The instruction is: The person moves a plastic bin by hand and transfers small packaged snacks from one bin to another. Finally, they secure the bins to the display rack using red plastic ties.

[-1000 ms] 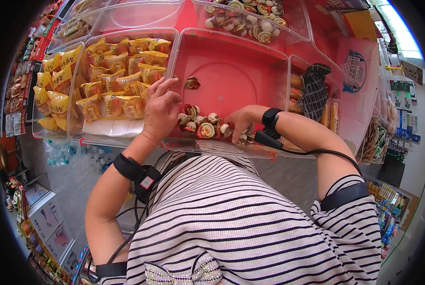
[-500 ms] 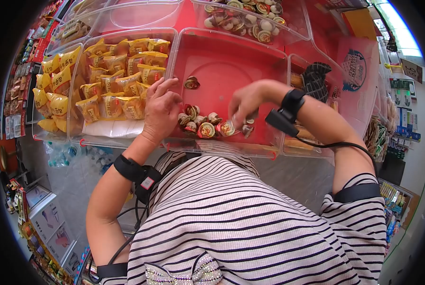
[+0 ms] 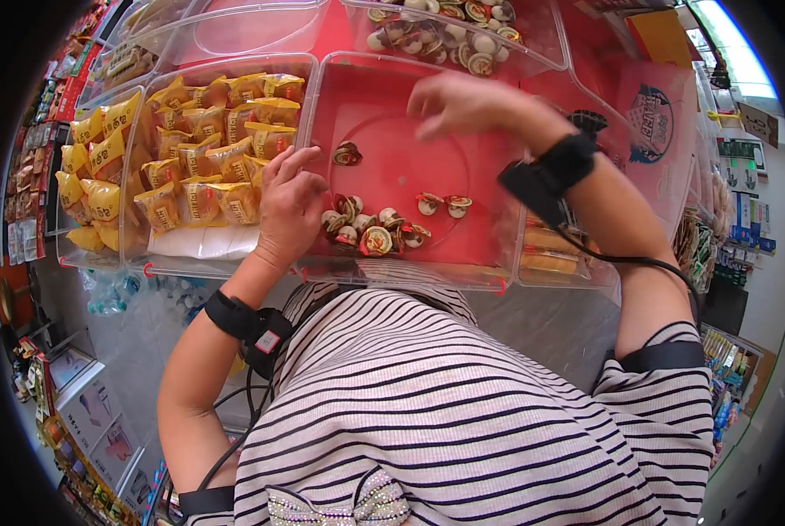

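My right hand point(image 3: 462, 101) is raised over the far part of a clear plastic bin point(image 3: 315, 114), somewhat blurred, its fingers apart and nothing visible in them. Below it, two small wrapped round snacks point(image 3: 442, 206) lie side by side. A cluster of the same snacks point(image 3: 376, 241), brown, white and red, sits near the bin's front left corner. A single snack point(image 3: 348, 154) lies apart by the left wall. My left hand point(image 3: 291, 206) rests at the left wall of this bin, fingers bent and apart, holding nothing I can see.
Left of the bin stand clear bins of yellow packaged snacks point(image 3: 204, 162). Farther back, another bin holds more round snacks point(image 3: 462, 39). On the right, a bin contains long bread-like items point(image 3: 550, 250). A black cable point(image 3: 620, 263) runs from my right wrist strap.
My right hand has lifted away from the cluster toward the far side of the bin. Two snacks now show beside each other right of the cluster. My left hand has hardly moved.
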### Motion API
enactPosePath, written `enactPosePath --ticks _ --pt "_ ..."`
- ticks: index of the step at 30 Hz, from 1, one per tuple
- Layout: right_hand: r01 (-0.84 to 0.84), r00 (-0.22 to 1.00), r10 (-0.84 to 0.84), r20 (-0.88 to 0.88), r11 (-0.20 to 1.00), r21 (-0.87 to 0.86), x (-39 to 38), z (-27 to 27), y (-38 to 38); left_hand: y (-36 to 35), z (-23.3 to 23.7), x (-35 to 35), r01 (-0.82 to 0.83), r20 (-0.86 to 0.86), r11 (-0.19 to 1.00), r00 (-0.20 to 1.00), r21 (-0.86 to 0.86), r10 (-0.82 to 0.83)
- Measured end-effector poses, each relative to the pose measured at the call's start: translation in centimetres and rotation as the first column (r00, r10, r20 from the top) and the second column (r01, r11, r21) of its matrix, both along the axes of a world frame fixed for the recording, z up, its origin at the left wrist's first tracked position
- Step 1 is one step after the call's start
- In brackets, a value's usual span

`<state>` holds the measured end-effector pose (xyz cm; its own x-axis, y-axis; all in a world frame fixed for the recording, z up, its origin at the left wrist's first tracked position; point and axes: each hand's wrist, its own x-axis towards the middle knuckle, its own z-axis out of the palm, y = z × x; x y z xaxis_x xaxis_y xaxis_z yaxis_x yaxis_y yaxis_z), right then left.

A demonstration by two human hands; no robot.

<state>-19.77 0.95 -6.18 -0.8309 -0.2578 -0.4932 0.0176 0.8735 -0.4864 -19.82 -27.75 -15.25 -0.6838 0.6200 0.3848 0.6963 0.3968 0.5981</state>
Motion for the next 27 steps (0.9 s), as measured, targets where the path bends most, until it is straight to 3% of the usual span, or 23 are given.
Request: enactPosePath --ticks 1,2,4,6,7,11,14,18,21,24,27 --pt "-0.108 0.983 0.094 0.156 0.991 0.081 1.2 -4.0 -0.4 0.0 -0.1 -0.1 0.002 -0.005 1.000 1.000 -0.003 -0.002" --pt "-0.121 0.943 0.057 0.328 0.976 0.180 2.6 -7.2 -1.4 -0.1 -0.2 -0.1 -0.002 -0.010 1.000 1.000 -0.006 0.002" --pt "-0.182 0.926 0.071 0.372 0.945 0.273 5.8 -11.4 -2.3 -0.1 -0.3 0.0 -0.004 0.018 1.000 1.000 0.013 0.004" --pt "-0.279 0.931 0.190 0.313 0.922 0.270 8.1 -13.4 -2.7 -0.3 -0.3 0.0 -0.008 0.037 1.000 0.999 0.011 0.008" --pt "-0.248 0.943 0.174 0.283 0.936 0.251 9.0 -14.6 -2.9 -0.3 -0.1 0.0 -0.006 0.037 1.000 0.999 0.008 0.006" --pt "-0.198 0.969 0.148 0.198 0.942 0.269 9.9 -14.8 -2.6 -0.2 0.2 0.1 0.002 0.046 1.000 0.999 0.004 -0.002" --pt "-0.347 0.908 0.233 0.348 0.883 0.316 9.4 -15.4 -1.4 -0.2 0.2 0.1 -0.007 0.058 1.000 0.998 -0.003 0.007" --pt "-0.572 0.687 0.240 0.686 0.761 0.306 8.4 -14.2 -2.7 -0.2 0.0 0.2 -0.016 0.058 1.000 0.998 0.010 0.015" --pt "-0.505 0.728 0.225 0.647 0.815 0.284 9.4 -10.8 -3.4 -0.2 0.1 0.2 -0.017 0.057 1.000 0.998 0.018 0.016" --pt "-0.569 0.589 0.216 0.779 0.795 0.209 8.6 -9.4 -3.4 -0.3 0.1 0.3 -0.012 0.049 1.000 0.999 0.028 0.011" --pt "-0.142 0.762 0.086 0.642 0.989 0.036 6.2 -4.7 -0.9 -0.3 -0.1 0.2 -0.007 0.027 0.999 1.000 0.035 0.006"
